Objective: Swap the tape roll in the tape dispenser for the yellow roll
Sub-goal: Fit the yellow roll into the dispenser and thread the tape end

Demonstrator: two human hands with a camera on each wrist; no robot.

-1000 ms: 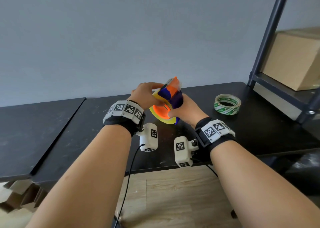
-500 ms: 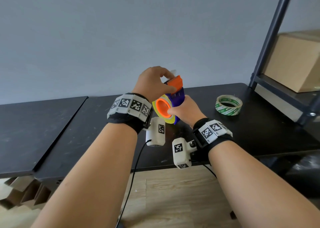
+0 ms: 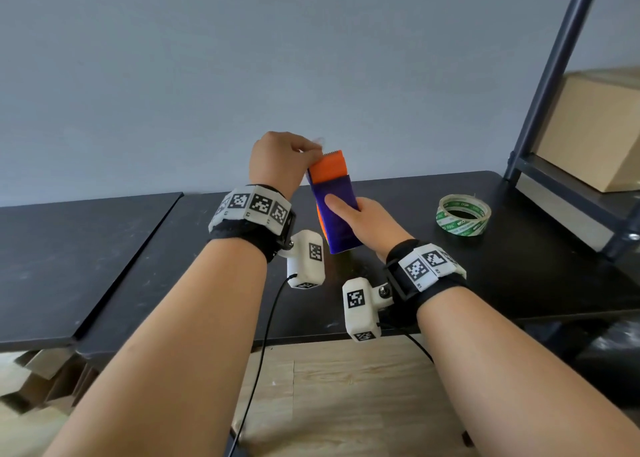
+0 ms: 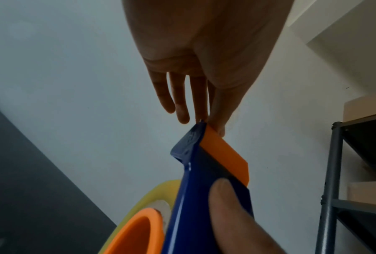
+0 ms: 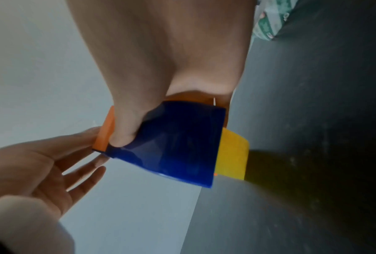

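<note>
My right hand grips the blue tape dispenser upright above the black table, thumb across its blue side. The yellow roll sits on the dispenser's orange hub and shows behind the blue body as a yellow edge. My left hand is at the top, thumb and forefinger pinched together at the toothed cutter beside the orange guard. A faint strip of tape shows at those fingertips. The other left fingers are straight.
A clear roll of tape with green print lies flat on the table to the right of the dispenser. Further right stands a dark metal shelf rack with a cardboard box on it. A second black table top adjoins on the left.
The dispenser has turned from roll-side-facing to upright with its blue side toward me. My left hand rose from the roll to the cutter end and pinches there.
</note>
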